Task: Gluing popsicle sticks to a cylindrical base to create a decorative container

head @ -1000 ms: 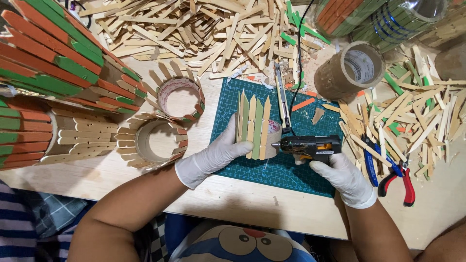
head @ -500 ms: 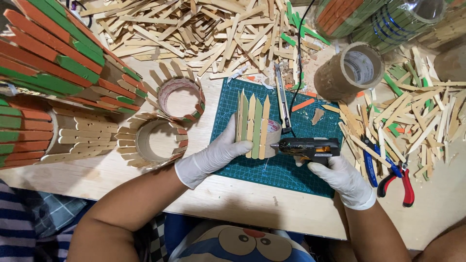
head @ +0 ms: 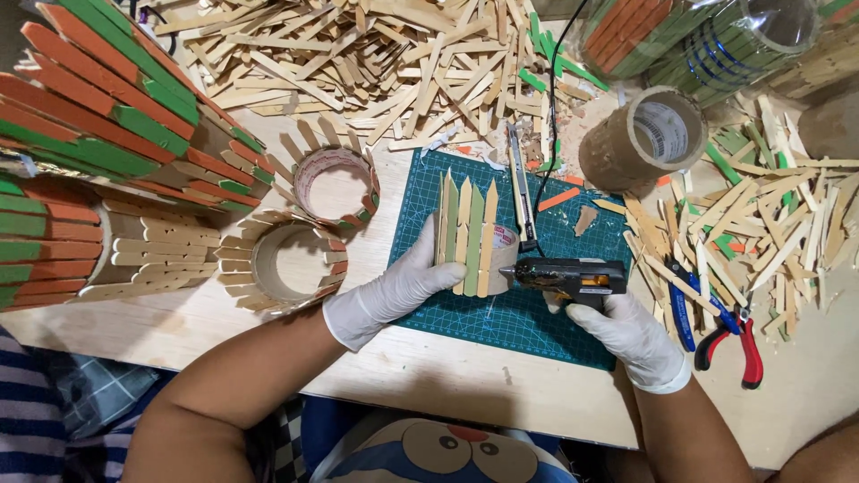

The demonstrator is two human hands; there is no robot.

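A tape roll clad in pointed wooden sticks [head: 472, 233], some plain and one green, lies on the green cutting mat [head: 537, 313]. My left hand [head: 394, 291], in a white glove, presses on the lower ends of those sticks. My right hand [head: 631, 335], gloved too, grips a black and yellow glue gun [head: 564, 275]. The gun's nozzle points left and touches the roll's right side, by the outermost stick.
Two stick-clad tape rings [head: 335, 183] [head: 282, 264] lie left of the mat, beside big orange-and-green stick cylinders [head: 98, 152]. A brown tape roll [head: 644, 139], a utility knife [head: 519, 188], blue and red pliers [head: 716, 331] and heaps of loose sticks [head: 358, 63] surround the mat.
The glue gun's nozzle has edged slightly left, up against the roll. My left hand stays pressed on the sticks.
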